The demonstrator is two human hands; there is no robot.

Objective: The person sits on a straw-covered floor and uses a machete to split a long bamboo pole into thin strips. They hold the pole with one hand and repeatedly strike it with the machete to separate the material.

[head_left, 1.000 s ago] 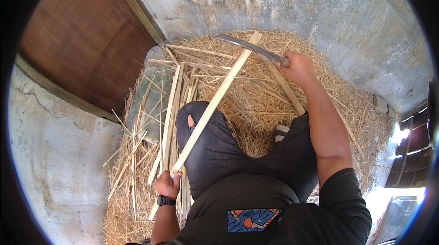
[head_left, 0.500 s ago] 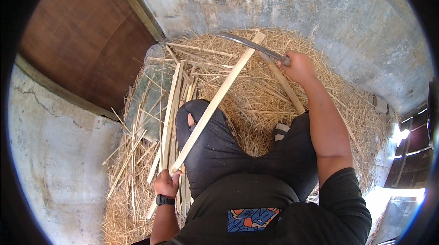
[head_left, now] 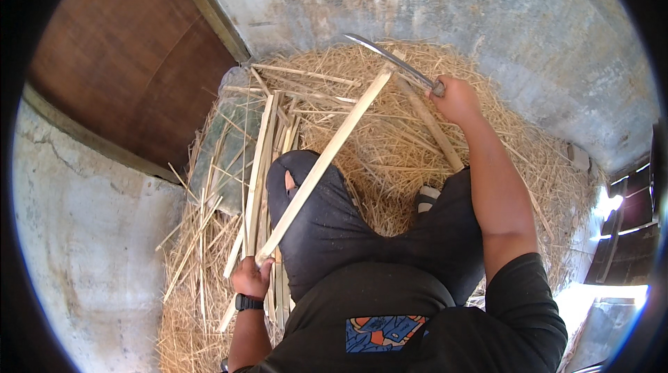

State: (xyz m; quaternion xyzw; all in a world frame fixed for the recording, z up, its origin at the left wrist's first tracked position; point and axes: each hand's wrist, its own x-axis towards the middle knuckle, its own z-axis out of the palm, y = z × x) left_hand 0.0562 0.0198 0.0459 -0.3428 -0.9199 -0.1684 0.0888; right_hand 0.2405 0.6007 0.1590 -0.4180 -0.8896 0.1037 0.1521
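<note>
My left hand [head_left: 252, 277] is closed round the lower end of a long pale bamboo strip [head_left: 327, 157], which slants up to the right across my left thigh. With my right hand [head_left: 457, 100] I grip the handle of a curved machete [head_left: 391, 58]. The blade points up and to the left, by the far end of the strip; I cannot tell whether it touches. A thicker round wooden stick [head_left: 433, 126] lies beneath, running from near the blade towards my right knee.
Several cut strips [head_left: 259, 171] lie in a pile left of my left leg. Straw and shavings [head_left: 390, 192] cover the floor. A grey-green stone slab [head_left: 224, 143] sits at the left. Concrete wall [head_left: 452, 4] and a brown door panel [head_left: 132, 60] stand close around.
My right hand has turned the machete, so its tip now points higher and farther right. The bamboo strip's far end has dropped slightly lower.
</note>
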